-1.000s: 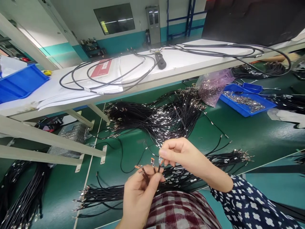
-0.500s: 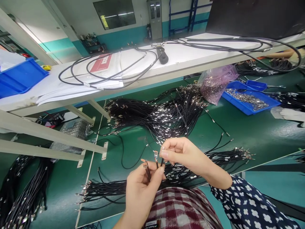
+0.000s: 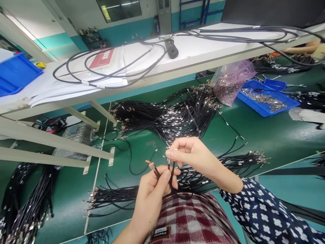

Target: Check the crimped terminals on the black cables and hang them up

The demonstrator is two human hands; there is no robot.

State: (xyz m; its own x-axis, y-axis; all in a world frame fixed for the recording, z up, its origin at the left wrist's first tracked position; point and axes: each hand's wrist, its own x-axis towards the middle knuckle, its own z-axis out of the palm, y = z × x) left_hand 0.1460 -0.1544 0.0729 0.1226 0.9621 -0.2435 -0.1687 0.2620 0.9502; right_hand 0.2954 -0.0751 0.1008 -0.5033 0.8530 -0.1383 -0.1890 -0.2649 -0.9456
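Head view: left hand (image 3: 149, 196) grips black cables (image 3: 157, 173), right hand (image 3: 196, 156) pinching a cable end (image 3: 169, 160); likely fingering ends singly, next move needs steady hold.

Head-worn view, forward and down, hands close.

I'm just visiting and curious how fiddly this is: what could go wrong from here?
The left hand grips several black cables at once, so one might slip as the right hand works at the tips. The cable pile is dense and could tangle. The pink plastic bag of small metal parts rests against that pile, so pulling a cable might shift it.
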